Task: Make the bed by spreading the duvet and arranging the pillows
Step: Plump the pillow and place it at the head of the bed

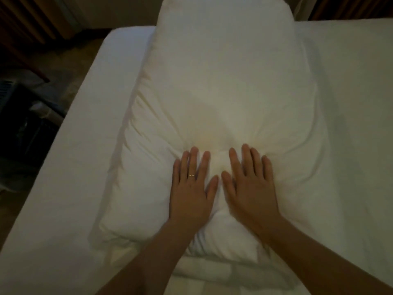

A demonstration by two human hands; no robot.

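Two hands press flat, fingers straight and spread, on a white pillow (212,92) lying mid-bed (74,156). Left hand (192,188) and right hand (249,188) sit side by side near the pillow's near end, gripping nothing.

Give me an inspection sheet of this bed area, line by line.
Surface: white sheeted mattress, smooth.
Job's things: plump white pillow lying lengthwise, creased where pressed; folded white bedding under its near end.
Clutter: nothing seen on the bed.
Grippers: left hand, wearing a thin ring, and right hand press flat on the pillow, fingers straight.
Cables: nothing seen.
Surroundings: dark floor with blurred dark objects on the left; wooden panelling behind.
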